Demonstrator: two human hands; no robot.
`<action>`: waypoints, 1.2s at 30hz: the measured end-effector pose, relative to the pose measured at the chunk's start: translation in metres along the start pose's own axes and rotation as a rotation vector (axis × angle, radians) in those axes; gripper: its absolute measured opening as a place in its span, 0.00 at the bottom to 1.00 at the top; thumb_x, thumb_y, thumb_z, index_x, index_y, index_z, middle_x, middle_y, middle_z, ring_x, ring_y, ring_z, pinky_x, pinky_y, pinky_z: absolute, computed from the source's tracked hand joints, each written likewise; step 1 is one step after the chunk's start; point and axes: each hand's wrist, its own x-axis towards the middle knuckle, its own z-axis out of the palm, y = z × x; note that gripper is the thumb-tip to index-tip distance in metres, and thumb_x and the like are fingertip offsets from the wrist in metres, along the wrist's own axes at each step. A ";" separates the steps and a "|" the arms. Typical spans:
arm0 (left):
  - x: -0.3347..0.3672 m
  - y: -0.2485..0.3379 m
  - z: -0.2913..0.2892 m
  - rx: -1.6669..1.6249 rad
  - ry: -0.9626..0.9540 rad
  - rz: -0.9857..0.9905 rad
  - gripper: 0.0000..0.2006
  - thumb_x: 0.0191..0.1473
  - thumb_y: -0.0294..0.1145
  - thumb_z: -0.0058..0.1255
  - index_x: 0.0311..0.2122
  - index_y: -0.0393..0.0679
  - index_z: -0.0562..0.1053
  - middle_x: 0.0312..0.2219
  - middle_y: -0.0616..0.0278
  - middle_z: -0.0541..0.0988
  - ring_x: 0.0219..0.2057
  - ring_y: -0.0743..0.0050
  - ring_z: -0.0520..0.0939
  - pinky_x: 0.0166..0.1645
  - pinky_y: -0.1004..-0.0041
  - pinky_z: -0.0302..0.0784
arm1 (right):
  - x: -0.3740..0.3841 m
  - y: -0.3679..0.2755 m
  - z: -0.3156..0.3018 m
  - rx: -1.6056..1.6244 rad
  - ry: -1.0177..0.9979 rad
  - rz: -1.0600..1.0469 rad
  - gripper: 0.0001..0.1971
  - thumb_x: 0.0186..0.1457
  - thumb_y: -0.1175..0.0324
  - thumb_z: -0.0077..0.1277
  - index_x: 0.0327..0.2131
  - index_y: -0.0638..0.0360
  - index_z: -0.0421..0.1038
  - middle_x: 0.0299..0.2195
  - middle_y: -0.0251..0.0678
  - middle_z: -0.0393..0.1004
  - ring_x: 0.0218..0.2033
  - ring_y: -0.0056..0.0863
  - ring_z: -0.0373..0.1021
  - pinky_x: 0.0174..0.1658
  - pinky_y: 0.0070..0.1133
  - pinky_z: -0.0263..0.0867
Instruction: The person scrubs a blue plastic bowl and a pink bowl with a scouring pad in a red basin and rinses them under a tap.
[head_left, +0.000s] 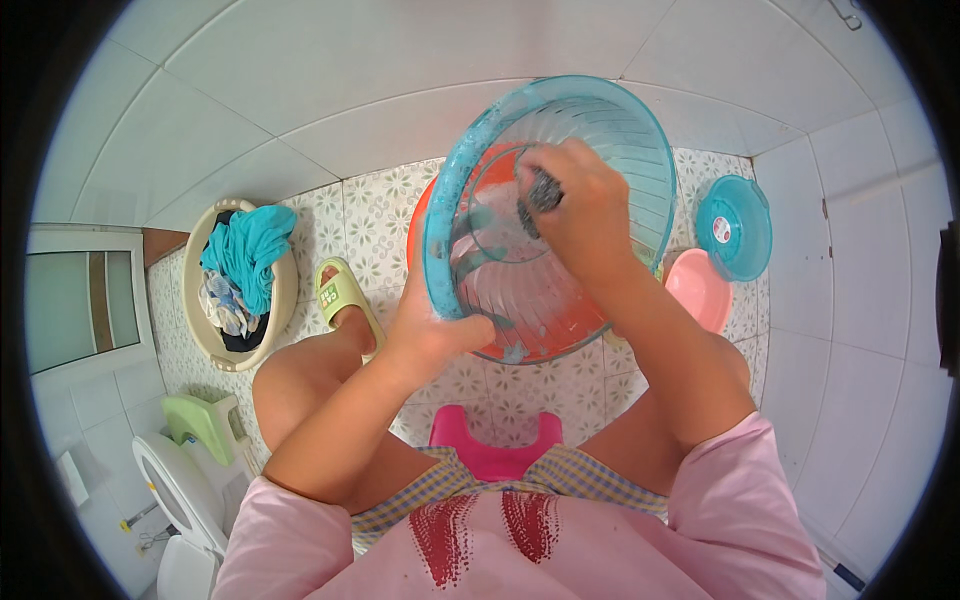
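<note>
A clear blue plastic basin (437, 240) with a ribbed wall is tilted up in front of me, soap suds along its rim and inside. My left hand (430, 335) grips its near left rim, thumb over the edge. Inside the basin, my right hand (590, 210) is closed around a grey steel wool scourer (542, 192), which is against or close to the inner surface; I cannot tell if it touches. Beneath, an orange-red basin (420, 222) shows past the rim and through the clear plastic, its contents mostly hidden.
A cream laundry basket (284, 305) with turquoise and dark clothes (245, 250) stands at left. On the right are a small blue basin (757, 235) and a pink basin (705, 285). A pink stool (490, 458) is below me. A toilet (165, 480) and green stool (200, 425) occupy the lower left.
</note>
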 end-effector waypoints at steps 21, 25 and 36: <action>0.001 0.007 0.002 0.025 -0.005 0.022 0.49 0.30 0.17 0.46 0.63 0.44 0.44 0.55 0.53 0.57 0.56 0.56 0.61 0.57 0.61 0.63 | -0.005 -0.004 -0.002 0.035 -0.065 0.047 0.15 0.31 0.81 0.57 0.29 0.56 0.70 0.29 0.39 0.68 0.32 0.42 0.69 0.32 0.35 0.66; 0.003 0.007 -0.001 0.046 -0.009 -0.033 0.50 0.30 0.16 0.46 0.64 0.46 0.42 0.55 0.54 0.57 0.57 0.57 0.61 0.57 0.63 0.62 | -0.018 -0.013 0.004 0.082 -0.178 -0.038 0.15 0.31 0.81 0.56 0.29 0.57 0.70 0.29 0.39 0.68 0.32 0.43 0.69 0.33 0.35 0.66; 0.001 0.004 0.001 -0.007 0.006 -0.032 0.51 0.29 0.17 0.46 0.64 0.46 0.41 0.56 0.53 0.55 0.58 0.56 0.59 0.57 0.61 0.63 | -0.014 -0.006 -0.003 0.029 -0.184 0.019 0.16 0.33 0.80 0.55 0.31 0.56 0.68 0.29 0.39 0.67 0.34 0.41 0.68 0.35 0.34 0.65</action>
